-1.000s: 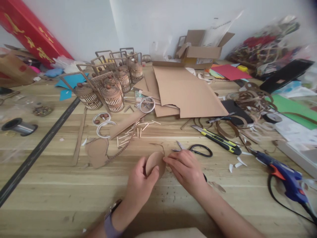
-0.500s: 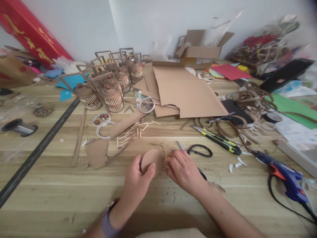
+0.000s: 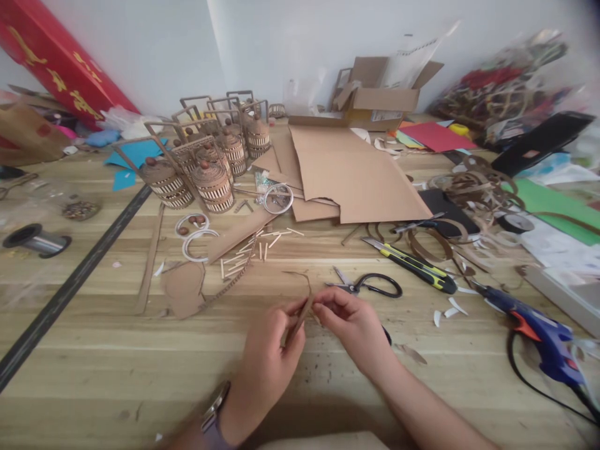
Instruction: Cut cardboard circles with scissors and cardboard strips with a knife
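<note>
My left hand (image 3: pixel 274 350) grips a small cardboard disc (image 3: pixel 300 320), now turned nearly edge-on between thumb and fingers. At its rim, the fingertips of my right hand (image 3: pixel 351 322) are pinched together around what looks like a thin brown strip (image 3: pixel 305 277). The strip's loose end curls away over the table. Black-handled scissors (image 3: pixel 359 285) lie just beyond my right hand, their blades parted and one handle loop partly covered by the hand.
A yellow-black utility knife (image 3: pixel 412 265) and blue glue gun (image 3: pixel 539 334) lie to the right. Cardboard sheets (image 3: pixel 356 175) and small woven baskets (image 3: pixel 213 187) stand farther back. Short sticks (image 3: pixel 239 259), white rings (image 3: pixel 200 245) and a cardboard offcut (image 3: pixel 184 290) lie left of centre.
My left hand has tilted the cardboard disc from showing its flat face to nearly edge-on. My right hand has rolled slightly, and its fingertips stay at the rim.
</note>
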Demonstrator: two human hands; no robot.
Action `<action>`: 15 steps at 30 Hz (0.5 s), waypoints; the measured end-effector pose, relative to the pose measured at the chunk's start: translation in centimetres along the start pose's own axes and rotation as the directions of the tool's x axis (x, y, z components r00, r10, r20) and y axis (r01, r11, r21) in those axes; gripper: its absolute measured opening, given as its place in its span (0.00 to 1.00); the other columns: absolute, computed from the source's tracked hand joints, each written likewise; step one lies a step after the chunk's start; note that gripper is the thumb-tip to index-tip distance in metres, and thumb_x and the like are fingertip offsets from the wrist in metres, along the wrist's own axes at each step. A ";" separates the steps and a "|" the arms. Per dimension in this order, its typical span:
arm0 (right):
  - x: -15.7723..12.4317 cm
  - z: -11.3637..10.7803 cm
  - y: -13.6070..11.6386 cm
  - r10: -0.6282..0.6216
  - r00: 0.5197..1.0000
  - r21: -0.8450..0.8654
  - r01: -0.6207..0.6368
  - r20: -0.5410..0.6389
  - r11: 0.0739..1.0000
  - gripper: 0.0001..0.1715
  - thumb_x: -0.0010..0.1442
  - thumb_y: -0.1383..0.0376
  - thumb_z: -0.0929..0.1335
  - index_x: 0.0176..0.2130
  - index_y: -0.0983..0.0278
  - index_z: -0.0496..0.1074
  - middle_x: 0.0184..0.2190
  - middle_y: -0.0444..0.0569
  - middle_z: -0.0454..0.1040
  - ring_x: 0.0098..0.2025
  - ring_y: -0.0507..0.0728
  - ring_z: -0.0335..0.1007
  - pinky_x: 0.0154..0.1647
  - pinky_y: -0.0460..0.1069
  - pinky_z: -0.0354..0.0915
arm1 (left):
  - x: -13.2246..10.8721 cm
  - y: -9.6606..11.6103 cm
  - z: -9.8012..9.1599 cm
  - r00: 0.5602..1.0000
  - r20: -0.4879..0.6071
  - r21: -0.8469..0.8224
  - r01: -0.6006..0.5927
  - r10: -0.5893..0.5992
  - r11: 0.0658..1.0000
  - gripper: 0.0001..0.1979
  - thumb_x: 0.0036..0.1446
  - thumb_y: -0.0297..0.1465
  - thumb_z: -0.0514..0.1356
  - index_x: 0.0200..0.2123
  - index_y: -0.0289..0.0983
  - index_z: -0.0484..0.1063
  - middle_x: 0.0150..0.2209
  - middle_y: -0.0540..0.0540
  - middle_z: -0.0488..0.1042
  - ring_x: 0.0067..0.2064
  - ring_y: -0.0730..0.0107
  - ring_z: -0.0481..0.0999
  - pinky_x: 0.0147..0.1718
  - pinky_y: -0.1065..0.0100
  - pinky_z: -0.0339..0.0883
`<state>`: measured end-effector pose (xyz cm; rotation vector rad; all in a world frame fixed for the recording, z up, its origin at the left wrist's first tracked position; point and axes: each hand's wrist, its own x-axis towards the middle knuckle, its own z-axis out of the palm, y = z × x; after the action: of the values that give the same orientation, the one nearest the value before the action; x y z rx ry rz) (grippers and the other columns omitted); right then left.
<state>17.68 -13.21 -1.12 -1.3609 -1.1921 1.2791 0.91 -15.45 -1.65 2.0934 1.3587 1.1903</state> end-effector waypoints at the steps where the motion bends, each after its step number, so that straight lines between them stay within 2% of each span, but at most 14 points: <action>1: 0.0 0.0 -0.1 0.034 0.999 0.022 -0.034 0.006 0.999 0.11 0.51 0.58 0.73 0.30 0.63 0.78 0.23 0.44 0.74 0.25 0.53 0.66 0.26 0.48 0.64 | 0.0 -0.1 0.0 0.998 0.004 0.019 -0.056 0.056 0.998 0.08 0.63 0.22 0.56 0.39 0.41 0.70 0.47 0.42 0.83 0.48 0.64 0.83 0.47 0.67 0.76; 7: 0.1 -0.1 -0.5 0.181 0.983 0.114 -0.180 0.002 0.977 0.13 0.48 0.56 0.74 0.27 0.64 0.77 0.17 0.40 0.67 0.19 0.49 0.56 0.21 0.46 0.56 | 0.2 -0.4 0.1 0.955 0.055 0.132 -0.298 0.293 0.946 0.13 0.58 0.17 0.56 0.40 0.39 0.69 0.49 0.39 0.83 0.50 0.58 0.83 0.47 0.60 0.79; 11: 0.0 -0.2 -0.8 0.189 0.982 0.118 -0.188 0.000 0.975 0.12 0.46 0.56 0.73 0.24 0.63 0.75 0.16 0.38 0.64 0.19 0.48 0.52 0.20 0.45 0.53 | -0.1 -0.4 0.2 0.944 0.085 0.153 -0.328 0.318 0.932 0.15 0.55 0.15 0.54 0.40 0.39 0.69 0.51 0.38 0.82 0.51 0.57 0.82 0.48 0.59 0.80; 15: -0.1 -0.3 -1.2 0.171 0.985 0.093 -0.170 -0.002 0.981 0.10 0.45 0.59 0.73 0.22 0.62 0.72 0.17 0.38 0.64 0.21 0.49 0.54 0.22 0.46 0.54 | -0.3 -0.4 0.3 0.939 0.087 0.134 -0.341 0.332 0.931 0.14 0.56 0.14 0.54 0.37 0.39 0.68 0.52 0.38 0.82 0.51 0.56 0.82 0.49 0.59 0.79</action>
<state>17.92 -13.17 0.07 -1.4235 -1.0135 1.4277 0.87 -15.53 -2.19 2.5249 1.1181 1.1672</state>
